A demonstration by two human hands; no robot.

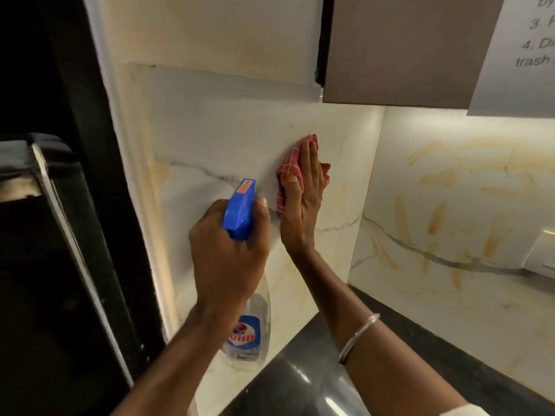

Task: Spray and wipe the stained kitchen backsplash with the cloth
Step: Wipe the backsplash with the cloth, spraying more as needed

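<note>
My left hand (229, 253) grips the neck of a clear spray bottle (247, 331) with a blue trigger head (240, 210), its nozzle pointing at the marble backsplash (228, 139). To its right, my right hand (306, 193) presses a crumpled red checked cloth (286, 166) flat against the left wall panel, fingers straight and pointing up. The cloth shows around the fingers and the thumb. Orange-brown smears mark the right backsplash panel (444, 205) past the corner.
A dark glossy countertop (303, 382) lies below my arms. A black appliance (54, 235) fills the left side. A brown upper cabinet (399, 49) hangs above, with a printed paper notice (528, 55) on it. A white wall socket (543, 253) sits at the right edge.
</note>
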